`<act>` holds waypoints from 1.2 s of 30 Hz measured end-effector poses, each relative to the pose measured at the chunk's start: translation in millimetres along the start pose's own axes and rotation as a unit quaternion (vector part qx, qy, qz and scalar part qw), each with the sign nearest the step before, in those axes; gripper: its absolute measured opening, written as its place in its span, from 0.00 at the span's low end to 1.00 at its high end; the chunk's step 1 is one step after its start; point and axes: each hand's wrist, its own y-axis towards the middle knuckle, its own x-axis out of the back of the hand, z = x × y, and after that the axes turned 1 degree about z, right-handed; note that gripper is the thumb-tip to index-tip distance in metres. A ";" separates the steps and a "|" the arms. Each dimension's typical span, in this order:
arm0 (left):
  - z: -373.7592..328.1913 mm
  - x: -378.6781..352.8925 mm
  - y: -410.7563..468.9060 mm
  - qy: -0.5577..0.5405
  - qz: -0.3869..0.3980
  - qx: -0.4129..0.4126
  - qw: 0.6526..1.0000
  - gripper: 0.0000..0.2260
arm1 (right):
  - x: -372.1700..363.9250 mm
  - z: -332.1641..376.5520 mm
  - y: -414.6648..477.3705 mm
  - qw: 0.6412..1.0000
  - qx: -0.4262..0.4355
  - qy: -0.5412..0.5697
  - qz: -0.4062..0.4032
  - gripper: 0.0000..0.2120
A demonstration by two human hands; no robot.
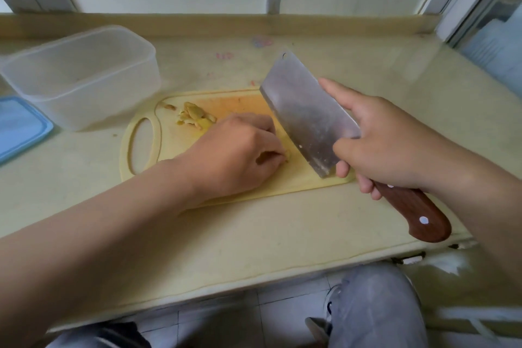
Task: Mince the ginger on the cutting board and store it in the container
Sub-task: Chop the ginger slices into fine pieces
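Ginger [195, 117] is partly cut: a small pile of coarse slices sits at ten o'clock on the cutting board [169, 147], none looks minced, and the plastic container [84, 76], farther toward ten o'clock, appears empty. The left hand [234, 150], fingers curled, pins a ginger piece [286, 155] at board centre. The right hand [389, 144] grips the cleaver [308, 121] by its handle, forefinger along the blade, at three o'clock of the left knuckles.
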 end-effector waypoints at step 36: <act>12.1 -3.6 -8.4 0.095 0.019 -0.086 0.992 0.20 | -17.4 19.9 -6.7 0.996 -0.018 -0.076 -0.051 0.45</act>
